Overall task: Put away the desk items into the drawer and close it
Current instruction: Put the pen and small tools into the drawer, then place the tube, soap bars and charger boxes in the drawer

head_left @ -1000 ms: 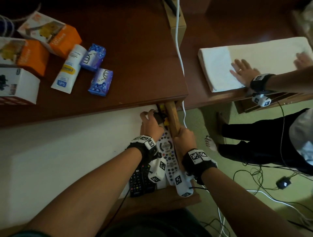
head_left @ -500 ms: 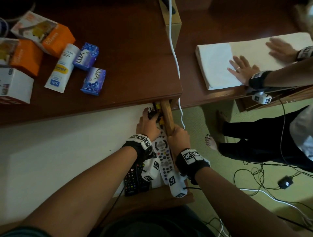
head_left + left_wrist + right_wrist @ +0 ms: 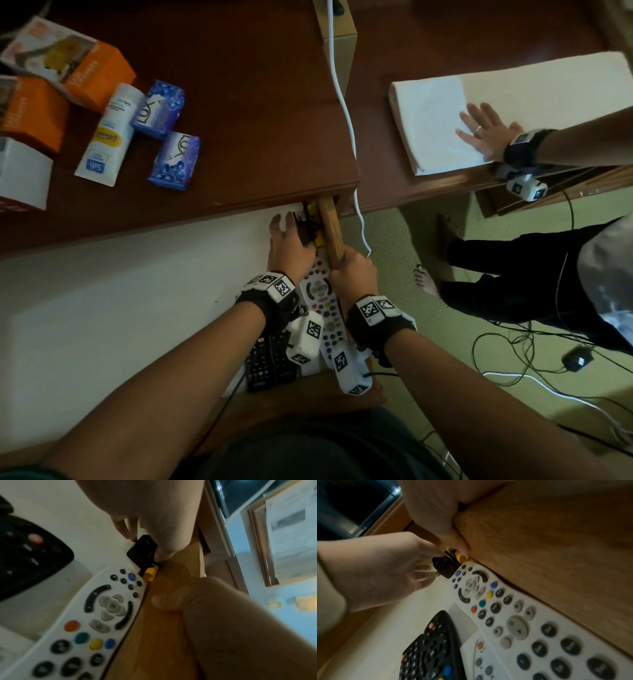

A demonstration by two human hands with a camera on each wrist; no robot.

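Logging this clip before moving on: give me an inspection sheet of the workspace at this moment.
Surface: dark wooden desk; open drawer below with a pale liner.
Job's things: white remote and black remote lie in the drawer; small black object with yellow pieces at its back corner.
Clutter: two orange boxes, a white box, lotion tube, two Lux soap bars on the desk.
Grips: left hand pinches the black object; right hand grips the drawer's side wall.
Cables: white cable over the desk edge; loose wires on the floor.
Surroundings: another person presses a folded white towel.
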